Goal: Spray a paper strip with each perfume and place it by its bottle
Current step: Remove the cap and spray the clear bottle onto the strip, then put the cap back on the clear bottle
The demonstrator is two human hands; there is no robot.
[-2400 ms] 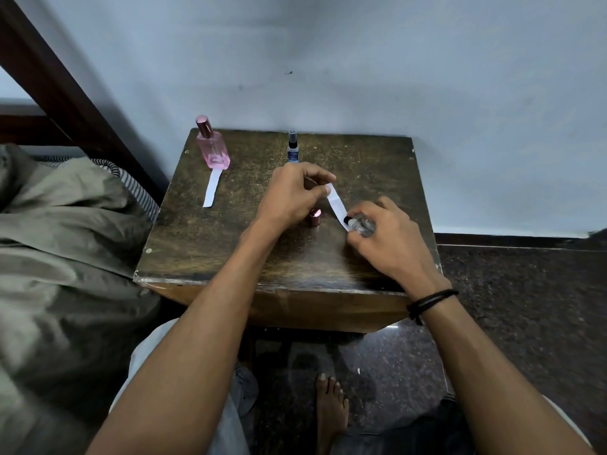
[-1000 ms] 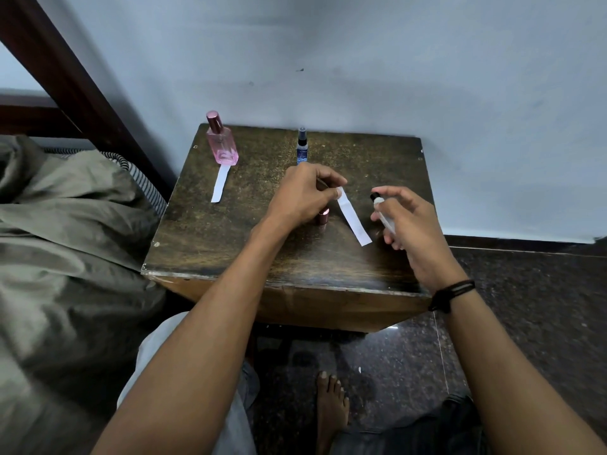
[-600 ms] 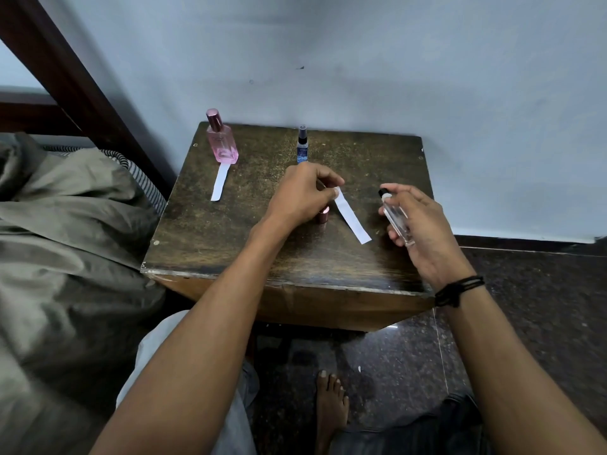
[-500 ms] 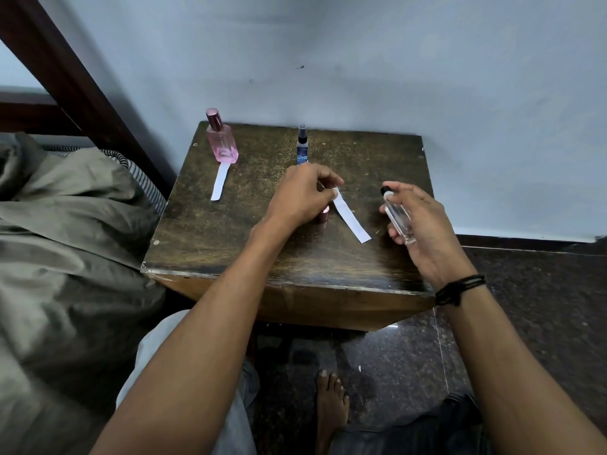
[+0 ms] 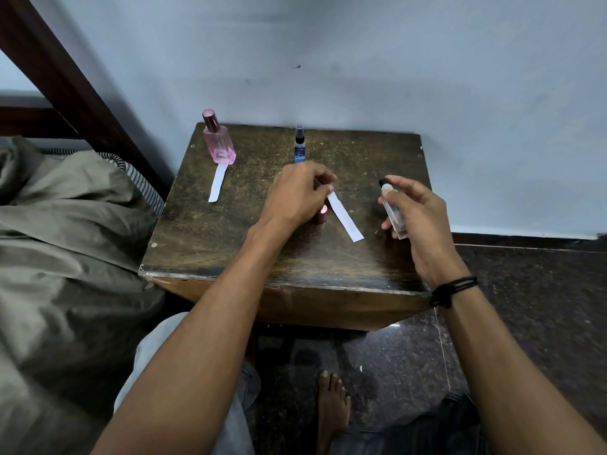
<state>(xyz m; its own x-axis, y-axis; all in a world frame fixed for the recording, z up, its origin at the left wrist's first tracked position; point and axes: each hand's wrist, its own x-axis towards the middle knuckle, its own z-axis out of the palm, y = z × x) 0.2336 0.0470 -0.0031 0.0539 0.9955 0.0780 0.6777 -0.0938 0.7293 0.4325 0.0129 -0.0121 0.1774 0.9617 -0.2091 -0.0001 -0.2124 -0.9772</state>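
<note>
Clear bottle aimed at a paper strip held over the worktop

The left grip (image 5: 295, 195) pinches the upper end of a white paper strip (image 5: 345, 218) between thumb and forefinger. The strip slants down to the right over the dark wooden worktop (image 5: 213, 244), and I cannot tell whether its lower end touches the wood. The right grip (image 5: 423, 224) is curled round a small clear bottle (image 5: 394, 215), held tilted with its black spray head uppermost, near the strip but apart from it. A pink cap (image 5: 321, 214) stands just below the left grip, beside the strip. At the back left a pink bottle (image 5: 218, 142) stands upright with a second strip (image 5: 217, 182) lying flat in front of it, its top end at the bottle's base. A slim blue bottle (image 5: 300, 147) stands at the back middle, just behind the left grip.
</note>
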